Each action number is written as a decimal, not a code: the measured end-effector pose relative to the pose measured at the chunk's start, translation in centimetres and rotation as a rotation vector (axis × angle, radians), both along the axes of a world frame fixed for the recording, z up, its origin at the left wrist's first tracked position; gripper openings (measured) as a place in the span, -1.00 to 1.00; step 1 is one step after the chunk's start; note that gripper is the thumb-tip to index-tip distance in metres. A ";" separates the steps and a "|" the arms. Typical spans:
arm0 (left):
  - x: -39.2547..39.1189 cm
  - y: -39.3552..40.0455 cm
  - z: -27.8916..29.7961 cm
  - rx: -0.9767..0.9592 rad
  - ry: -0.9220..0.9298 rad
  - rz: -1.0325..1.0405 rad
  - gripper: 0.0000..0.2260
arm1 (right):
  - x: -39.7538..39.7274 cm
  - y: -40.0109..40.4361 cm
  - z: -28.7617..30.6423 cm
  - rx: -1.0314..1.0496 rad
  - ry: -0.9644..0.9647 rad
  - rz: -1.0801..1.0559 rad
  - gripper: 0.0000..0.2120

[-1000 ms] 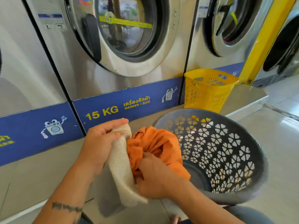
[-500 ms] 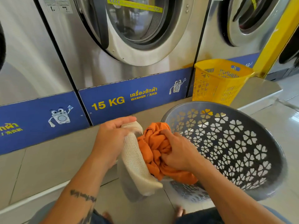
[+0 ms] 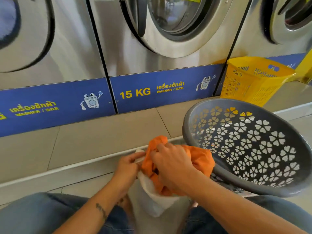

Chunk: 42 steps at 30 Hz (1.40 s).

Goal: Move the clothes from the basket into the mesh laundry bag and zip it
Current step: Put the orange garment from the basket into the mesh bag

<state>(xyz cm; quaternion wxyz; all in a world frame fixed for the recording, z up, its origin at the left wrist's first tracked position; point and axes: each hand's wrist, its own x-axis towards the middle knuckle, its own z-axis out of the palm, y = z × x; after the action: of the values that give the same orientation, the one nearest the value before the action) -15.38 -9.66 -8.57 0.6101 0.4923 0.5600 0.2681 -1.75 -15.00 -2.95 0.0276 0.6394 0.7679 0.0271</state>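
An orange garment (image 3: 201,157) bulges out of the mouth of a white mesh laundry bag (image 3: 152,195) that hangs between my knees. My left hand (image 3: 127,168) pinches the bag's upper rim and holds it open. My right hand (image 3: 170,164) is closed on the orange cloth and presses down on it at the bag's mouth. The grey round basket (image 3: 287,186) with flower-shaped holes lies tilted on its side to the right, touching the cloth, with nothing visible inside it.
A row of steel front-loading washers (image 3: 168,39) with a blue "15 KG" strip stands just ahead on a tiled step (image 3: 101,137). A yellow plastic basket (image 3: 253,81) sits on that step behind the grey one. My jeans-clad knees flank the bag.
Both hands and the bag have dropped lower toward my lap. The right hand has shifted on top of the orange garment, which sits deeper in the bag. The view tilted downward.
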 end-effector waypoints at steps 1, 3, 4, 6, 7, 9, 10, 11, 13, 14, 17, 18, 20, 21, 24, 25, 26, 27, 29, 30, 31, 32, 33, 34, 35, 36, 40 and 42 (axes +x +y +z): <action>-0.7 -0.2 -0.1 0.015 0.021 0.035 -0.72 | -1.5 0.2 -0.8 -0.049 0.003 0.000 -0.61; -2.4 -0.4 -0.2 0.057 0.091 0.071 -0.74 | -3.5 0.7 -3.4 -0.161 0.110 -0.025 -0.64; -3.3 -0.5 -0.2 0.067 0.134 0.070 -0.73 | -4.0 1.0 -5.0 -0.213 0.262 -0.062 -0.71; -5.1 -0.4 -0.5 0.067 0.213 0.062 -0.68 | -4.8 1.2 -8.4 -0.317 0.536 -0.125 -0.84; -5.7 -0.3 -0.7 0.064 0.247 0.045 -0.64 | -5.2 1.2 -10.0 -0.346 0.588 -0.111 -0.83; -6.8 -0.5 -0.8 0.049 0.304 0.013 -0.60 | -6.4 1.3 -13.0 -0.362 0.590 -0.061 -0.73; -7.1 -0.6 -1.0 0.043 0.332 0.003 -0.59 | -7.1 1.4 -13.8 -0.390 0.565 -0.058 -0.68; -7.4 -0.7 -1.0 0.037 0.349 0.000 -0.58 | -7.8 1.4 -14.0 -0.446 0.540 -0.081 -0.64; -7.8 -0.9 -1.3 0.018 0.340 -0.002 -0.58 | -8.5 1.5 -14.4 -0.552 0.462 -0.154 -0.58; -7.9 -1.0 -1.4 -0.001 0.322 -0.002 -0.58 | -8.7 1.7 -14.7 -0.579 0.393 -0.154 -0.56; -7.7 -0.9 -1.7 0.007 0.276 -0.014 -0.57 | -8.7 2.5 -15.0 -0.583 0.220 -0.199 -0.48; -7.6 -1.0 -1.8 0.020 0.266 -0.024 -0.57 | -8.5 3.0 -15.1 -0.596 0.202 -0.228 -0.46; -7.6 -0.8 -1.9 0.039 0.258 -0.020 -0.54 | -7.7 4.1 -14.9 -0.658 0.254 -0.243 -0.46; -7.6 -0.6 -2.1 0.044 0.257 -0.009 -0.51 | -7.1 4.4 -14.6 -0.683 0.373 -0.236 -0.48; -7.9 0.3 -2.7 0.053 0.257 0.055 -0.47 | -5.3 4.6 -13.7 -0.513 0.819 -0.297 -0.59; -7.9 0.7 -2.9 0.060 0.259 0.077 -0.47 | -4.6 4.6 -13.9 -0.419 0.865 -0.356 -0.47; -7.8 1.0 -3.0 0.064 0.259 0.093 -0.47 | -4.0 4.4 -13.9 -0.387 0.814 -0.404 -0.29; -7.6 1.2 -3.1 0.063 0.255 0.101 -0.47 | -3.7 4.2 -14.3 -0.400 0.776 -0.472 -0.10; -7.0 1.2 -3.3 0.056 0.236 0.098 -0.47 | -3.3 3.9 -15.9 -0.466 0.845 -0.554 0.09; -6.7 1.2 -3.5 0.059 0.232 0.096 -0.48 | -3.3 3.7 -16.2 -0.469 0.905 -0.532 0.06; -6.6 1.1 -3.7 0.067 0.235 0.099 -0.48 | -3.5 3.6 -16.6 -0.452 0.926 -0.491 -0.03; -6.5 1.2 -3.8 0.076 0.246 0.108 -0.49 | -3.9 3.4 -16.5 -0.411 0.910 -0.435 -0.17; -6.6 1.2 -3.8 0.087 0.261 0.128 -0.49 | -4.5 3.0 -16.2 -0.344 0.880 -0.367 -0.37; -6.7 1.3 -3.9 0.096 0.275 0.157 -0.49 | -5.3 2.5 -15.9 -0.243 0.832 -0.290 -0.58; -6.8 1.3 -3.9 0.112 0.287 0.188 -0.50 | -6.2 1.9 -15.3 -0.130 0.797 -0.208 -0.73; -6.9 1.3 -3.9 0.139 0.299 0.212 -0.50 | -7.1 1.3 -14.9 -0.058 0.798 -0.136 -0.81; -7.4 0.9 -3.9 0.244 0.302 0.172 -0.54 | -8.1 0.8 -16.3 -0.210 0.807 0.041 -0.79; -7.8 0.7 -3.7 0.253 0.302 0.110 -0.55 | -7.5 1.9 -18.3 -0.339 0.697 0.054 -0.79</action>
<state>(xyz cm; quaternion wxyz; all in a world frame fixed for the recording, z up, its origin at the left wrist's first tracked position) -23.13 -8.98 -12.25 0.4370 0.5683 0.6329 0.2923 -9.24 -13.10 -21.28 -0.1302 0.5761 0.7415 -0.3183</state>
